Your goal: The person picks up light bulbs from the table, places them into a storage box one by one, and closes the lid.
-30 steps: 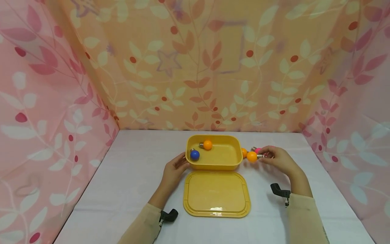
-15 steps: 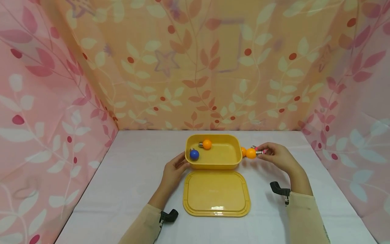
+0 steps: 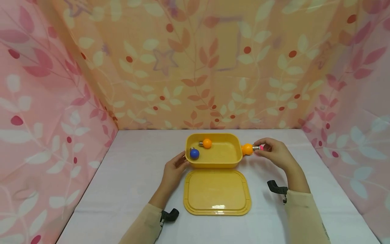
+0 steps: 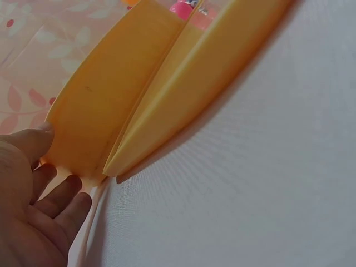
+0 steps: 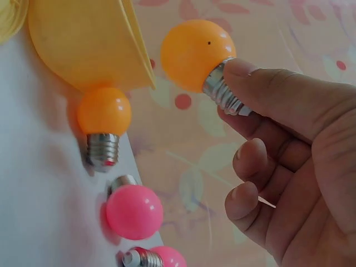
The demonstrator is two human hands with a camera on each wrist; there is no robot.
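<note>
My right hand [image 3: 275, 152] pinches an orange light bulb [image 5: 197, 54] by its metal screw base, between thumb and forefinger. It holds the bulb raised beside the right end of a yellow plastic box [image 3: 219, 165]. Fingers only slightly bent, my left hand [image 3: 173, 173] touches the box's left end; in the left wrist view the thumb is at its edge. Inside the box lie an orange bulb [image 3: 207, 143] and a blue bulb [image 3: 194, 154]. Another orange bulb [image 5: 104, 111] rests on the table beside the box, next to two pink bulbs [image 5: 135, 212], which the right hand mostly hides in the head view.
A flat yellow lid [image 3: 217, 193] lies on the white-covered table [image 3: 122, 196], right in front of the box. Patterned cloth walls stand behind the table [image 3: 152, 101] and on both sides. Each sleeve carries a black camera mount [image 3: 277, 187].
My right hand has lifted the orange bulb a little higher and slightly to the left, toward the box. The left hand stays at the box's left end.
</note>
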